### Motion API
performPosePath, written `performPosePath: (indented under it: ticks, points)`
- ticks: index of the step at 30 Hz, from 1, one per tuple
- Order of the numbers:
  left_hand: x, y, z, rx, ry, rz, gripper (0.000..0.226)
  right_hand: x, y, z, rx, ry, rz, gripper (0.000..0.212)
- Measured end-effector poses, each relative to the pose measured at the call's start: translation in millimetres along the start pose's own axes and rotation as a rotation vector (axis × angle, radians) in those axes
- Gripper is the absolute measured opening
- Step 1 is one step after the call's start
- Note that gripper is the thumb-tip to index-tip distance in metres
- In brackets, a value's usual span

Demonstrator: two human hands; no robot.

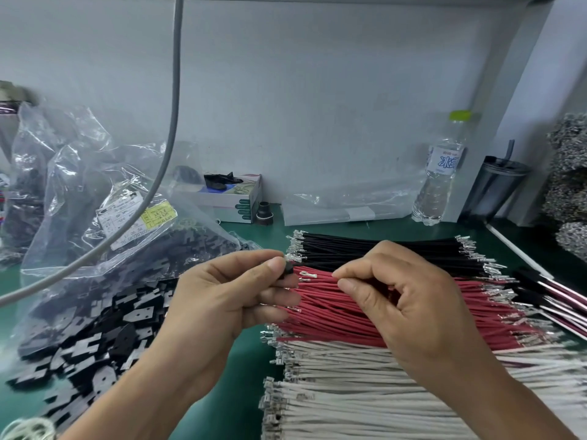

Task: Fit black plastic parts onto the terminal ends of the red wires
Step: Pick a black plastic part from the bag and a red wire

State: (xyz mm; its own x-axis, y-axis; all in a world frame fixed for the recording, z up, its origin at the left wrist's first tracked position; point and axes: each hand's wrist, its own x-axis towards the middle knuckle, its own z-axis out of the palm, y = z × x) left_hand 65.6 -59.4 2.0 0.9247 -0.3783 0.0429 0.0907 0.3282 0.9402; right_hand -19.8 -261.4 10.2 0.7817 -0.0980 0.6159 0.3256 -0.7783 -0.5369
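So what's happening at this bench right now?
A person is fitting parts onto wires. The left hand pinches a small black plastic part; the right hand pinches a red wire with a metal terminal end, aimed at the part but not yet inserted. Below lie bundles of black, red and white wires on the green bench.

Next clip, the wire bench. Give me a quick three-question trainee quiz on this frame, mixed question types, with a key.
1. True or false: the left hand pinches a black plastic part.
2. Which wires lie between the black wires and the white wires? A) red B) blue C) green
3. Fill in: the water bottle has a ____ cap.

Key: 1 true. 2 A, the red wires; the right hand pinches one. 3 green.
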Motion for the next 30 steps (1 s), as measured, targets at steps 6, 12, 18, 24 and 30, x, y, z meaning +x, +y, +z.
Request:
performPosePath:
  ticks: [6, 12, 18, 24, 30]
  points:
    - [-1, 1, 1, -0.047, -0.082, -0.06, 0.035, -1, -6, 0, 0.068, 0.038, -0.044, 0.014]
    - [-1, 1, 3, -0.079, -0.13, -0.113, 0.032, -1, -5, 0, 0.084, 0.079, -0.027, 0.006]
    - [-1, 3, 2, -0.08, -0.143, -0.124, 0.032, -2, -6, 0, 0.032, 0.057, -0.084, 0.008]
    - [-2, -1, 0, -0.041, -0.152, -0.158, 0.035, -1, -12, -1, -0.29, 0.129, -0.274, 0.011]
    - [-5, -6, 7, -0.016, -0.144, -0.128, 0.036, -8, -14, 8, -0.207, 0.08, -0.173, 0.013]
